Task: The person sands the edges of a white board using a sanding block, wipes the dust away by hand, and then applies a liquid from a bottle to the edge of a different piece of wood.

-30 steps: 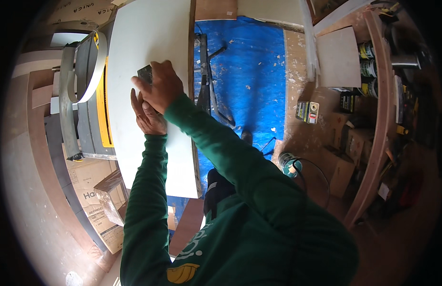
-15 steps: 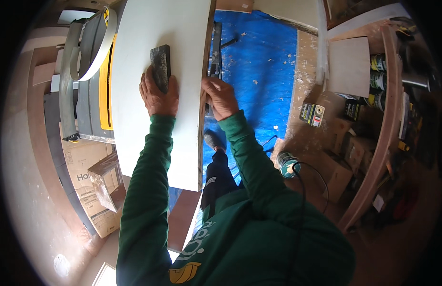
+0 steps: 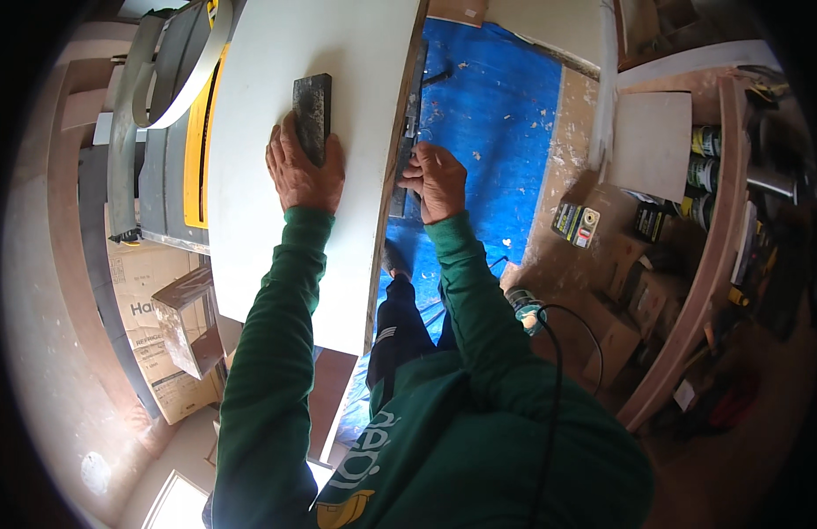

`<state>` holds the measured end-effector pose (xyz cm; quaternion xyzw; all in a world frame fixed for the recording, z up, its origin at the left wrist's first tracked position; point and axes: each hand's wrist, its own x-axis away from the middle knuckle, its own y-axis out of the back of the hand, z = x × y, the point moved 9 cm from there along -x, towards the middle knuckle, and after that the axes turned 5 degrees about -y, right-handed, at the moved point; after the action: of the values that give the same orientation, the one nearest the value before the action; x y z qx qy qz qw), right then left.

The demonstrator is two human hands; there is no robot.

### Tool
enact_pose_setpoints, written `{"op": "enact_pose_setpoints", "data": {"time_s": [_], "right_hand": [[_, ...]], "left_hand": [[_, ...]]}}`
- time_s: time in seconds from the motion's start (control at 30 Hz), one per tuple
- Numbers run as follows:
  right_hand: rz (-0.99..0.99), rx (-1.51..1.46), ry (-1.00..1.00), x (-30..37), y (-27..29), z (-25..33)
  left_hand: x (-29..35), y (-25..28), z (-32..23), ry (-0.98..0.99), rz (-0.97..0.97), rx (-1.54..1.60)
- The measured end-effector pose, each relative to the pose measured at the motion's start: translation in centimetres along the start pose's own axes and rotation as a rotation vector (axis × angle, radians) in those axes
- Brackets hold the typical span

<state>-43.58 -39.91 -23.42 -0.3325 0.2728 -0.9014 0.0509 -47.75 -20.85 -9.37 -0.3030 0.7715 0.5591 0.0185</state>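
Note:
A long white board (image 3: 338, 256) stretches away in front of me, its brown edge on the right. On its face lies a worn dark sanding block (image 3: 312, 110). My left hand (image 3: 304, 172) grips the near end of that block, with the thumb on its right side and the fingers on its left. Just off the board's right edge is my right hand (image 3: 441, 183), its fingers curled together toward the edge. What sits between those fingertips, if anything, is too small to make out. Beneath it, a dark metal support (image 3: 408, 123) is partly hidden by the board.
Blue sheeting (image 3: 497, 115) covers the floor to the right. Beyond it stand a small box (image 3: 574, 224), a teal-and-dark tool with a cable (image 3: 526, 309), and shelving with tins (image 3: 705, 174). Left of the board are a yellow-and-grey case (image 3: 193, 167), a curled pale strip (image 3: 197, 75) and cardboard (image 3: 135, 273).
My right hand has come away from the board's edge, slightly to the right. The left hand and sanding block have shifted a little right in the picture, as the view itself moved.

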Motion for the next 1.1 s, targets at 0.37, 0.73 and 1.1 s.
{"op": "enact_pose_setpoints", "data": {"time_s": [0.37,0.73,1.1], "right_hand": [[0.102,0.077,0.098,-0.4,-2.8,0.2],[0.066,0.170,0.148,-2.9,-4.2,4.2],[-0.008,-0.069,0.144,-6.3,-2.7,4.1]], "left_hand": [[0.0,0.2,0.0,0.008,0.006,-0.006],[0.3,-0.4,0.5,0.019,0.024,0.002],[0.4,-0.3,0.6,-0.012,0.019,-0.035]]}}
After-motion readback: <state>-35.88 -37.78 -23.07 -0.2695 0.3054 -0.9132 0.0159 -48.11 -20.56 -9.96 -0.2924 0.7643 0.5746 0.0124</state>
